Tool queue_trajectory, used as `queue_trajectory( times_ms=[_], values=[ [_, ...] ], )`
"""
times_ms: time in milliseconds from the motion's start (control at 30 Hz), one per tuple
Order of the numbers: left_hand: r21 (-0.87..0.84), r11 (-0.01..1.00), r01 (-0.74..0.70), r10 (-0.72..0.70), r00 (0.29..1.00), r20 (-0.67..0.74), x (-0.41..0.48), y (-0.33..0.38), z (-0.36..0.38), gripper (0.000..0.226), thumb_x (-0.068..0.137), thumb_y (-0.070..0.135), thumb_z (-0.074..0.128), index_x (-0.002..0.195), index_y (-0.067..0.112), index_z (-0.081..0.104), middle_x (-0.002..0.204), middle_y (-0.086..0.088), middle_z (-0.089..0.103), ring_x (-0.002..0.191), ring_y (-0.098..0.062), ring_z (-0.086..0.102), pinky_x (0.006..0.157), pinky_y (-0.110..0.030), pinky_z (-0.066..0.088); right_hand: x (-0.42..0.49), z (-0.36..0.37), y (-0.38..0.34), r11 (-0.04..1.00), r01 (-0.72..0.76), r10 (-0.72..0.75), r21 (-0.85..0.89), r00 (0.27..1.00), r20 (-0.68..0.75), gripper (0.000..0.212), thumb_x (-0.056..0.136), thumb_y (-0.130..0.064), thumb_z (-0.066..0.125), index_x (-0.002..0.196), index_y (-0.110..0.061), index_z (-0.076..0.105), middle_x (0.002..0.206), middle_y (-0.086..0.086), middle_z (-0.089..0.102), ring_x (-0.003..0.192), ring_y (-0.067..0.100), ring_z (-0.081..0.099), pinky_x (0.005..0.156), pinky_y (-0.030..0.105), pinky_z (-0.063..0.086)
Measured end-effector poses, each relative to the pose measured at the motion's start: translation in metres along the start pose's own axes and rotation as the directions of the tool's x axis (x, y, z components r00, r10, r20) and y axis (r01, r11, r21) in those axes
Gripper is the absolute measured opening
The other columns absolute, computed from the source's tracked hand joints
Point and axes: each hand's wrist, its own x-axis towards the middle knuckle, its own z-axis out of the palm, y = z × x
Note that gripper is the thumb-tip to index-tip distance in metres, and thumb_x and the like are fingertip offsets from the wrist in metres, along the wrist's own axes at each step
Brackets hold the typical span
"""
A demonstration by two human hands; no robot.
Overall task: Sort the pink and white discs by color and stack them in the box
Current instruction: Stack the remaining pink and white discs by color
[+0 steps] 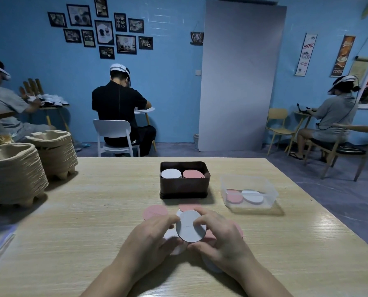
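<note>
My left hand (151, 236) and my right hand (219, 234) together hold a white disc (189, 227) upright by its edges, just above the table. Loose discs lie on the table under and around my hands: a pink disc (154, 211) at the left, another pink disc (187, 207) behind, more partly hidden by my fingers. The dark brown box (184, 187) stands farther back. It holds a white stack (171, 174) on the left and a pink stack (193, 174) on the right.
A clear plastic tub (250, 203) right of the box holds pink and white discs. Stacks of pulp trays (13, 174) stand at the table's left edge. Other people sit at small tables behind.
</note>
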Motion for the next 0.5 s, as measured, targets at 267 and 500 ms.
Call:
queue_trajectory(
  times_ms=[267, 500],
  values=[
    [0.041, 0.999, -0.004, 0.003, 0.999, 0.043, -0.001, -0.003, 0.001, 0.031, 0.087, 0.037, 0.06, 0.117, 0.028, 0.057, 0.103, 0.009, 0.071, 0.087, -0.014, 0.067, 0.059, -0.027, 0.053, 0.0, 0.004, -0.003, 1.0, 0.003, -0.003, -0.024, 1.0, 0.006, 0.035, 0.077, -0.044, 0.079, 0.097, -0.023, 0.058, 0.125, -0.017, 0.059, 0.112, 0.004, 0.057, 0.076, 0.027, 0.054],
    [0.06, 0.998, 0.011, -0.016, 0.997, 0.078, 0.001, 0.0, 0.002, 0.04, 0.092, 0.053, 0.057, 0.124, 0.03, 0.059, 0.109, 0.012, 0.071, 0.091, -0.01, 0.068, 0.061, -0.024, 0.054, -0.001, -0.011, -0.001, 0.989, 0.036, -0.031, -0.14, 0.999, 0.044, 0.038, 0.076, -0.051, 0.076, 0.088, -0.021, 0.057, 0.119, -0.011, 0.064, 0.087, -0.004, 0.057, 0.07, 0.027, 0.053]
  ],
)
